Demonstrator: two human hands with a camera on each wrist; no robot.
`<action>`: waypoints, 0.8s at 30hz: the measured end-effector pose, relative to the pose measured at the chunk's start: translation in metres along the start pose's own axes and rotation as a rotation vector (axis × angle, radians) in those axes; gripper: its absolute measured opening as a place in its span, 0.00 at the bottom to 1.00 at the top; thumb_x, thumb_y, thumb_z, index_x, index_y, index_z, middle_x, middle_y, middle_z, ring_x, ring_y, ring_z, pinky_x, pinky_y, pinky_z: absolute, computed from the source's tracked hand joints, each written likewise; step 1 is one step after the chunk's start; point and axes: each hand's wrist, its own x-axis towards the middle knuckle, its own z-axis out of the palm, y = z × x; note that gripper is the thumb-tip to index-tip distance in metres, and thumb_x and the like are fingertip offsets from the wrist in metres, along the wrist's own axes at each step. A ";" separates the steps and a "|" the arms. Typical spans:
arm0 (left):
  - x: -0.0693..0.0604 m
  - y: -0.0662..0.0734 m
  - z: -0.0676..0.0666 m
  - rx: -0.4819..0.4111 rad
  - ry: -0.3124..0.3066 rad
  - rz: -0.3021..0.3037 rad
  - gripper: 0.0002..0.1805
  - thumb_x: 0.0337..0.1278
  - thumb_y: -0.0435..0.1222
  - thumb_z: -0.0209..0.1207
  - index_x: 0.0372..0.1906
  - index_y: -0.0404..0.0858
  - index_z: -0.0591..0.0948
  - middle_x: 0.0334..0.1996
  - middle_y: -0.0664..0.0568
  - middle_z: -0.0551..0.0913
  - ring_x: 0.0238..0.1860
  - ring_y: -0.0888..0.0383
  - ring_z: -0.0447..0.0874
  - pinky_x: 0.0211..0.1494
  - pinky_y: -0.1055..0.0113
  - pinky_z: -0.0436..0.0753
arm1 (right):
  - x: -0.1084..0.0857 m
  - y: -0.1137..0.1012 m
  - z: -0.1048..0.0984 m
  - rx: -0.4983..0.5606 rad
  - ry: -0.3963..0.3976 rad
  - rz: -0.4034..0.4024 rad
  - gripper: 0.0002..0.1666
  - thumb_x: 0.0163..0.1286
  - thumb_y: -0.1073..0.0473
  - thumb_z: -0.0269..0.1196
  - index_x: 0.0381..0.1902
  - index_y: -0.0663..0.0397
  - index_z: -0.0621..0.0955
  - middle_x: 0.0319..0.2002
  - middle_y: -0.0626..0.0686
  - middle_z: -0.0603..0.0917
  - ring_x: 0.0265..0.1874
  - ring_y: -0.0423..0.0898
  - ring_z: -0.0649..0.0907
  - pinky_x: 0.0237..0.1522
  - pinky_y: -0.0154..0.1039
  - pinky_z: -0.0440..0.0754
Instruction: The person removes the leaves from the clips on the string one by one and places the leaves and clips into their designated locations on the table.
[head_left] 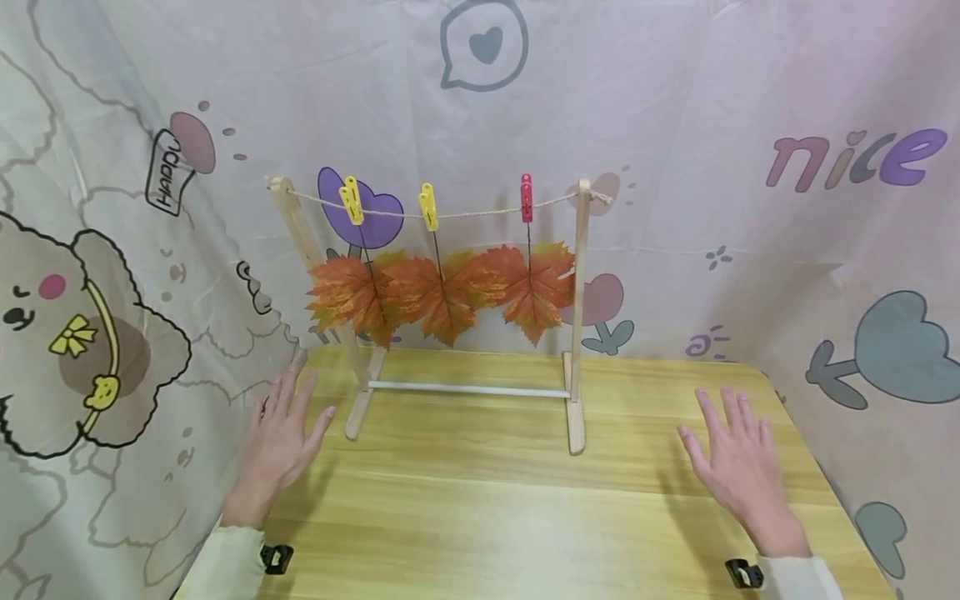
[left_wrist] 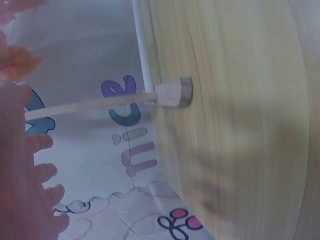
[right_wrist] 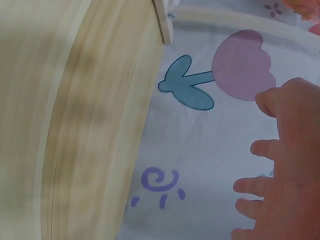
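Observation:
Three orange maple leaves [head_left: 442, 292] hang side by side from a string [head_left: 480, 214] on a small wooden rack. A yellow clothespin [head_left: 351, 201] holds the left leaf's stem, another yellow clothespin [head_left: 428, 207] the middle one, and a red clothespin [head_left: 527, 198] the right one. My left hand [head_left: 277, 442] is left of the rack with fingers spread, holding nothing. Well to the right of the rack, my right hand [head_left: 738, 462] has its fingers spread too and is bare of any object. Neither hand touches the rack.
The rack's right post [head_left: 580, 292] and left post [head_left: 298, 225] stand on wooden feet, joined low down by a white rod [head_left: 468, 389]. Beneath is a wood-grain table [head_left: 480, 517]. A printed cloth [head_left: 660, 100] hangs behind and along both sides.

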 end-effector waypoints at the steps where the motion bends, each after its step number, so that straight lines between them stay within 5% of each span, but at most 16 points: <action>1: -0.001 0.003 0.001 -0.011 0.009 0.002 0.39 0.80 0.56 0.42 0.83 0.40 0.50 0.83 0.40 0.36 0.80 0.34 0.37 0.76 0.33 0.38 | 0.000 -0.002 0.000 0.007 0.005 -0.002 0.42 0.80 0.43 0.52 0.81 0.56 0.55 0.78 0.74 0.49 0.77 0.73 0.47 0.72 0.73 0.36; 9: -0.003 0.029 0.001 -0.107 0.129 0.026 0.35 0.79 0.51 0.47 0.79 0.36 0.60 0.80 0.32 0.50 0.75 0.26 0.53 0.78 0.36 0.42 | 0.004 -0.020 -0.001 0.069 0.088 -0.031 0.39 0.79 0.47 0.55 0.80 0.56 0.59 0.73 0.75 0.59 0.72 0.76 0.59 0.72 0.72 0.47; 16: 0.001 0.050 -0.002 -0.175 0.262 0.077 0.31 0.75 0.48 0.54 0.74 0.35 0.68 0.75 0.31 0.61 0.70 0.27 0.61 0.71 0.29 0.56 | 0.008 -0.039 -0.001 0.182 0.188 -0.050 0.37 0.76 0.54 0.61 0.77 0.59 0.65 0.69 0.74 0.67 0.65 0.75 0.67 0.66 0.73 0.60; 24: 0.007 0.076 -0.009 -0.258 0.316 0.094 0.29 0.72 0.43 0.58 0.71 0.35 0.72 0.74 0.35 0.65 0.70 0.31 0.64 0.68 0.29 0.60 | 0.013 -0.059 -0.003 0.292 0.251 -0.043 0.36 0.74 0.57 0.64 0.75 0.58 0.68 0.69 0.69 0.71 0.65 0.72 0.70 0.61 0.73 0.66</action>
